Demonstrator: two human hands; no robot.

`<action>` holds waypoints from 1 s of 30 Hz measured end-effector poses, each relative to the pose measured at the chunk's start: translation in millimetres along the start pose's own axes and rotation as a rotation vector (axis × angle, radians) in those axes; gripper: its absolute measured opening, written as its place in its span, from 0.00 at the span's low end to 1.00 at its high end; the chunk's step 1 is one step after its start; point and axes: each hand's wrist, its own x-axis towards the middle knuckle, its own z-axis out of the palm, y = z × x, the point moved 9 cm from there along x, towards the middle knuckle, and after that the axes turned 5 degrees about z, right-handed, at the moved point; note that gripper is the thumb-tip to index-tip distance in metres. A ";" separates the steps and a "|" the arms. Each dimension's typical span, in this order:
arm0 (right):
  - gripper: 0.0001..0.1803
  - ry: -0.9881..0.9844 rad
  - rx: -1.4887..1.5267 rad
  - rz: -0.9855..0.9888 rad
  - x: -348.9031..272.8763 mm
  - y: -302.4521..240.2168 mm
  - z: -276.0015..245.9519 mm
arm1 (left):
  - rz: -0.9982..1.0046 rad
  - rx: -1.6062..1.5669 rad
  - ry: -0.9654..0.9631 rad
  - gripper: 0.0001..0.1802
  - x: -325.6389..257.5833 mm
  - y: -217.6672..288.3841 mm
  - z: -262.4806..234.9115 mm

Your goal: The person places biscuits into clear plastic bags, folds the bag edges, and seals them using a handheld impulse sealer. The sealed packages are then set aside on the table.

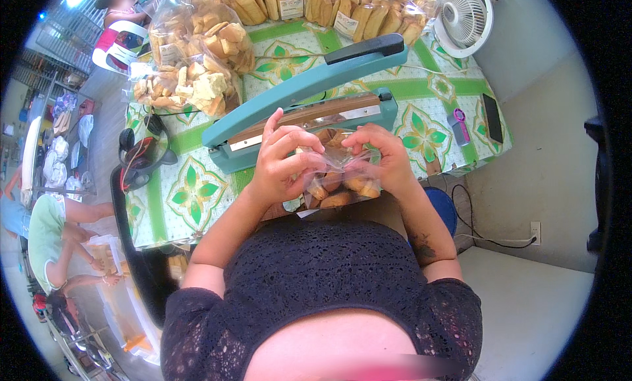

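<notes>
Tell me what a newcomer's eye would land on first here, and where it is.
First, the teal sealer, slanting across the middle of the table with its arm raised. Just in front of it, the left hand and right hand pinch a clear bag with brown pieces inside. Then the bagged bread, heaped at the table's far left and along its far edge.
</notes>
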 end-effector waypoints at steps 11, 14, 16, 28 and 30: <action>0.06 0.115 -0.073 -0.047 -0.2 -9.6 -0.2 | -0.341 -0.232 0.136 0.29 -17.4 -28.8 11.4; 0.05 0.147 -0.013 0.079 -1.4 1.7 -1.2 | -0.182 -0.164 0.166 0.30 -14.3 -23.2 7.6; 0.05 0.141 -0.023 0.068 -1.9 0.9 0.0 | -0.095 -0.256 0.208 0.25 -13.4 -22.6 3.3; 0.07 0.149 -0.065 -0.015 -2.4 -2.5 1.3 | 0.012 -0.237 0.226 0.12 -23.0 -16.1 -9.6; 0.06 0.156 -0.046 0.002 -2.7 -1.6 0.8 | 0.053 -0.182 0.194 0.08 -19.3 -12.7 -13.1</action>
